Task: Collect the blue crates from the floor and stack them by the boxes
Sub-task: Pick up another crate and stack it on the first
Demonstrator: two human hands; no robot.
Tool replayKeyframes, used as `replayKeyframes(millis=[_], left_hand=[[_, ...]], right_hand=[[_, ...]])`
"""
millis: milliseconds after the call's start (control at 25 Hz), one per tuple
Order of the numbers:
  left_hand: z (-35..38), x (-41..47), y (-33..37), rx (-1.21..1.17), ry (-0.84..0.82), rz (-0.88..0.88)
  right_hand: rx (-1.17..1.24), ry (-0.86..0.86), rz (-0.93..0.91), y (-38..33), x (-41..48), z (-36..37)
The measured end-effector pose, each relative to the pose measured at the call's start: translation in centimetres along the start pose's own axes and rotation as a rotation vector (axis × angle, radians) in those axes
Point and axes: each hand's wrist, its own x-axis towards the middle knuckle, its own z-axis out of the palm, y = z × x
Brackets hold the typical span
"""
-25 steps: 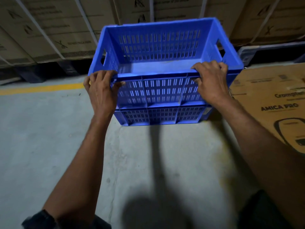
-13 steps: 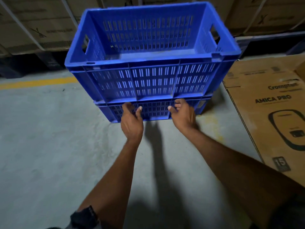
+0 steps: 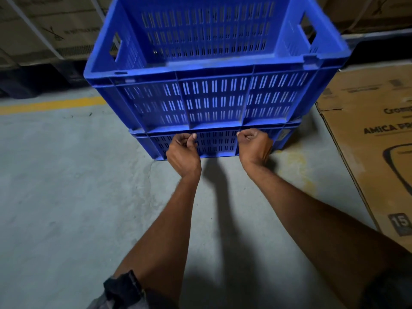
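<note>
Two blue slotted plastic crates stand stacked on the concrete floor. The upper blue crate (image 3: 214, 101) is empty and sits on the lower blue crate (image 3: 218, 144), of which only the near wall shows. My left hand (image 3: 181, 152) and my right hand (image 3: 255, 147) are side by side in front of the lower crate's near wall, just under its rim. Both have their fingers curled into loose fists, and I see nothing held in them.
A large flat-lying cardboard box (image 3: 367, 134) printed "AMICA PRO" lies right beside the crates. Strapped cardboard boxes (image 3: 55, 25) on dark pallets line the back. A yellow floor line (image 3: 51, 104) runs along the left. Bare concrete floor lies to the left and near me.
A second ago both hands gripped the upper crate's near rim. They let go, dropped to the lower crate's wall, and their fingers have now curled shut. The view has moved closer.
</note>
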Motion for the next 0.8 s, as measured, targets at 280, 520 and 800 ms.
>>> replayKeyframes(millis=[280, 520, 800], left_hand=[[-0.1, -0.3, -0.3, -0.013, 0.002, 0.015], [2.5, -4.2, 3.8, -0.169, -0.090, -0.142], [5.4, -5.2, 8.2, -0.621, -0.174, -0.685]], right_hand=[[0.086, -0.030, 0.096, 0.4, -0.2, 0.5], [0.798, 0.170, 0.670, -0.3, 2.9, -2.1], [0.576, 0.178, 0.697, -0.3, 5.4, -3.3]])
